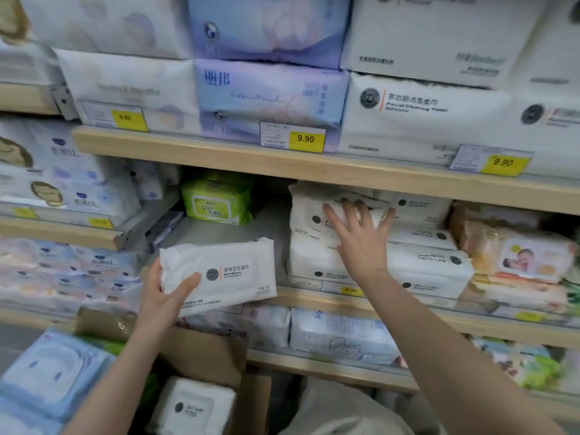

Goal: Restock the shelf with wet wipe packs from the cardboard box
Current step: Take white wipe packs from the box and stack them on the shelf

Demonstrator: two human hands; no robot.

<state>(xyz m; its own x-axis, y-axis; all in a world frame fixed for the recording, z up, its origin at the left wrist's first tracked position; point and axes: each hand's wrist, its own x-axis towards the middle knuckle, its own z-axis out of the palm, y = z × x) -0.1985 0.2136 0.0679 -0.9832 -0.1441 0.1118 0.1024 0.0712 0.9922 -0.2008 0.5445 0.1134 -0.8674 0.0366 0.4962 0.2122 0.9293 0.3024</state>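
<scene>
My left hand (161,296) grips a white wet wipe pack (226,273) by its left end, holding it in front of the middle shelf (317,301). My right hand (357,237) reaches into that shelf, fingers spread flat against the top pack of a white wipe stack (309,243). More white packs (430,268) are stacked just to the right. Below, the open cardboard box (204,350) holds another white pack (193,406).
A green wipe pack (216,202) sits deep on the middle shelf, with bare shelf floor in front of it. Tissue packs and price tags fill the upper shelf (219,152). Baby-wipe packs (518,255) lie right; blue packs (53,375) lie lower left.
</scene>
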